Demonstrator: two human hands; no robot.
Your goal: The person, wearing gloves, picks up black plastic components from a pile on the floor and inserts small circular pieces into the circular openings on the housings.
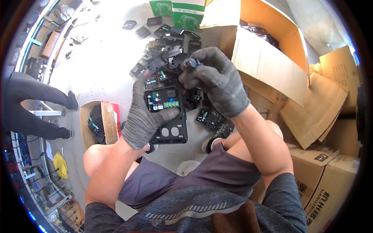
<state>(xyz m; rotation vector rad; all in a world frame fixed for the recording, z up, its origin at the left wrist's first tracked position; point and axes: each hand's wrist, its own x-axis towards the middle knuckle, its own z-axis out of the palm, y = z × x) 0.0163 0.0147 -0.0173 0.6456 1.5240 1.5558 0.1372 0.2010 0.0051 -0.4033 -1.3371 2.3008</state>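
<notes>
My left hand [142, 118], in a grey knit glove, grips a black plastic housing [168, 134] from its left side, thumb across its face. A circuit board [162, 99] with green, blue and white parts shows in the upper half; two oval openings are lower down. My right hand [225, 83], also gloved, is closed around a dark round-ended tool [191, 63] just above the housing's upper right corner. Its round end faces up; the fingers hide the rest, so whether its tip touches the housing cannot be told. Beyond both hands lies a heap of black housings [155, 58].
A large open cardboard box [264, 58] stands at the right, with flattened cardboard [311, 99] beside it. Green boxes [188, 17] are at the back. At the left, a small carton [112, 126] holds black parts, near another person's legs [39, 101].
</notes>
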